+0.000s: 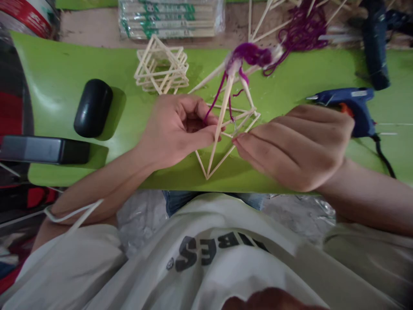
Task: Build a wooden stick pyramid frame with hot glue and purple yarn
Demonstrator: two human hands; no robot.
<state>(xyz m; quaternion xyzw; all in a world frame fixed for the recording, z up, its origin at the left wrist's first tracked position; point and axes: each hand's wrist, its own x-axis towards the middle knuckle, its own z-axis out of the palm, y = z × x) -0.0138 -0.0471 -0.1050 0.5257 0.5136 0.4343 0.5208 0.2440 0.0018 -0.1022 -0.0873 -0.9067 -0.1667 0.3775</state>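
Note:
A frame of pale wooden sticks [220,118] stands near the front edge of the green table [129,177], with purple yarn [247,54] wound around its top joint and strands hanging down. My left hand [180,129] is closed on the frame's left side, thumb against a slanting stick. Thumb and fingertips of my right hand [290,146] are pinched together at the frame's lower right side, beside the low sticks. What those right fingertips hold is too small to make out.
A stick lattice [163,66] stands behind my left hand. At the left are a black rounded object [93,107] and a black box [45,149]. A blue glue gun [348,101], its cord, and a purple yarn pile [305,28] are at the right. Packaged sticks [171,19] lie behind.

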